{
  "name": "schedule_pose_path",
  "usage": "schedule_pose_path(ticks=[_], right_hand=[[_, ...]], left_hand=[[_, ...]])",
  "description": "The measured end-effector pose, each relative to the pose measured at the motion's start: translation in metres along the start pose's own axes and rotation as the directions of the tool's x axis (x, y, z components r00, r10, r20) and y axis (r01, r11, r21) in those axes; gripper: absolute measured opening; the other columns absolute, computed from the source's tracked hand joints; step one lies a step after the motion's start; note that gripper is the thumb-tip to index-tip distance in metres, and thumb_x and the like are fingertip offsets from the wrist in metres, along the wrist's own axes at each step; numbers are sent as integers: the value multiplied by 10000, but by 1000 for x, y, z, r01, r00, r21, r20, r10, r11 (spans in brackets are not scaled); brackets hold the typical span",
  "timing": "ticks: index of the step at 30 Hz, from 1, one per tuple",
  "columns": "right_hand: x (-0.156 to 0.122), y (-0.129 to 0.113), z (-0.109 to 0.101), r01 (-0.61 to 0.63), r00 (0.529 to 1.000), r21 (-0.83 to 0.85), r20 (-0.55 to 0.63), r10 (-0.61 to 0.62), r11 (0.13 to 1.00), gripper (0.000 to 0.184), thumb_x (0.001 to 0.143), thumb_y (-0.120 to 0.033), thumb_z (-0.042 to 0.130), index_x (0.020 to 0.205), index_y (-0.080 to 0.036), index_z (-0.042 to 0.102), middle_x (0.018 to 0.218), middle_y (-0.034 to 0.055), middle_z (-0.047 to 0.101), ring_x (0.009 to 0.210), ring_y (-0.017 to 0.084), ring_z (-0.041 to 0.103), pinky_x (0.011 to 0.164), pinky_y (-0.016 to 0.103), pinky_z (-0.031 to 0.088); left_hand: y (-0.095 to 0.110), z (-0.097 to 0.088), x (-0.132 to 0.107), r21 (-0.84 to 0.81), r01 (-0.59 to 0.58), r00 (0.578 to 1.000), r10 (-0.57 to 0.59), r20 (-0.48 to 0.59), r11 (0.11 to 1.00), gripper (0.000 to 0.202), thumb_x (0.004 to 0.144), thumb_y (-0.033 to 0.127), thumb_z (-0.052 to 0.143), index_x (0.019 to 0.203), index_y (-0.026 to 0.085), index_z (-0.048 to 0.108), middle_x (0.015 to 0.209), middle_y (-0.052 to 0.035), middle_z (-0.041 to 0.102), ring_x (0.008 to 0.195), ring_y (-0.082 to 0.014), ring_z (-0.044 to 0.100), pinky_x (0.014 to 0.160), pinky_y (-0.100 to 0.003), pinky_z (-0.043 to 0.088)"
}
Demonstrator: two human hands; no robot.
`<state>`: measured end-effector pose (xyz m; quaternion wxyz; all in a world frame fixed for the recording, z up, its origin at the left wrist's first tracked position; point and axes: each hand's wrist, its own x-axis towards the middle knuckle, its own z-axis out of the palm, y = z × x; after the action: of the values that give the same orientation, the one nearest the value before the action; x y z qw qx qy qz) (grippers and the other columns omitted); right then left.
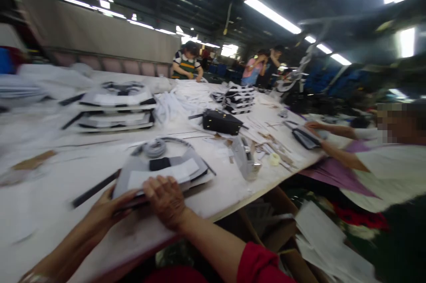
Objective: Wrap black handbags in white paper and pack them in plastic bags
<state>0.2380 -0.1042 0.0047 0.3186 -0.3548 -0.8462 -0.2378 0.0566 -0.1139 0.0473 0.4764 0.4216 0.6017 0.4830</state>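
Observation:
A grey bag piece (179, 158) lies before me at the table's near edge, with a black patch, a white strip, a thin curved handle and a coiled grey strap (155, 148) on it. My left hand (116, 203) grips its near left corner, thumb along the top and fingers partly hidden beneath. Across the near edge, my right hand (164, 198) is closed with its fingers bent over the white strip. A dark strap (95, 189) sticks out to the left of the piece. Motion blur softens the finer details.
Similar bag pieces (116, 107) are stacked at the back left. A black bag (222, 121), a tape dispenser (244, 158) and a yellowish tape roll (274, 159) stand beyond. Striped pieces (238, 98) form a pile farther back. A co-worker (389, 158) handles a dark piece on the right.

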Motion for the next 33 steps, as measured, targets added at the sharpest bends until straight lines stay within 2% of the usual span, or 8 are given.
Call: schedule_pose_path(ticks=[4, 7, 9, 11, 14, 18, 26, 33], right_hand=[[2, 8, 2, 14, 1000, 155, -10, -12, 988, 393, 973, -146, 414, 1354, -134, 509, 1264, 133, 644, 1193, 226, 541, 978, 402, 419], [6, 16, 1, 57, 998, 209, -30, -52, 976, 416, 959, -117, 416, 1366, -131, 504, 1248, 144, 651, 1155, 234, 561, 959, 404, 413], [9, 20, -3, 68, 998, 216, -24, -64, 974, 431, 949, -106, 415, 1372, -125, 498, 1253, 151, 647, 1147, 243, 566, 951, 416, 413], [11, 22, -5, 69, 998, 221, 0, -70, 973, 441, 944, -100, 409, 1376, -122, 495, 1259, 154, 643, 1148, 251, 566, 943, 424, 415], [14, 22, -6, 66, 996, 239, 36, -76, 969, 439, 952, -108, 396, 1380, -127, 493, 1262, 156, 640, 1159, 253, 561, 932, 427, 419], [21, 19, -10, 51, 998, 260, 25, -60, 964, 380, 970, -141, 399, 1325, -112, 530, 1236, 157, 650, 1142, 252, 562, 918, 425, 424], [32, 20, -19, 16, 999, 243, 46, -28, 970, 306, 996, -187, 379, 1236, -108, 552, 1211, 134, 661, 1055, 223, 583, 903, 390, 430], [41, 1, -16, 79, 995, 212, 45, -91, 974, 311, 992, -182, 371, 1241, -81, 528, 1173, 146, 661, 1004, 214, 605, 855, 375, 450]], left_hand=[[15, -1, -17, -197, 264, 963, -268, 10, 944, 777, 647, 310, 826, 1325, 225, 455, 1074, -108, 686, 892, -254, 686, 574, -270, 552], [16, -8, -21, -83, 164, 986, -160, 55, 983, 773, 735, 442, 765, 1386, 236, 403, 1216, -133, 641, 969, -265, 678, 664, -324, 589], [13, -19, -29, 239, -21, 998, 8, 55, 971, 786, 763, 490, 735, 1421, 238, 387, 1282, -142, 610, 995, -280, 675, 742, -368, 592], [9, -28, -41, 639, -242, 958, 284, 38, 730, 837, 755, 455, 760, 1453, 207, 370, 1342, -172, 568, 1085, -322, 642, 871, -425, 559], [4, -29, -54, 897, -417, 725, 649, 230, 149, 863, 776, 375, 763, 1489, 169, 323, 1473, -195, 444, 1350, -365, 431, 1114, -534, 358], [-3, -10, -45, 835, -488, 521, 684, 511, -253, 734, 891, 255, 612, 1521, 162, 248, 1535, -141, 374, 1460, -285, 256, 1214, -537, 120], [-5, -8, -4, 738, -566, 253, 775, 580, -368, 608, 933, 65, 408, 1518, 130, 255, 1283, -129, 631, 1194, -263, 573, 1069, -428, 378], [-12, -30, -5, 756, -539, 234, 797, 557, -370, 516, 972, 252, 427, 1468, 122, 367, 1149, -146, 671, 980, -269, 636, 911, -389, 448]])
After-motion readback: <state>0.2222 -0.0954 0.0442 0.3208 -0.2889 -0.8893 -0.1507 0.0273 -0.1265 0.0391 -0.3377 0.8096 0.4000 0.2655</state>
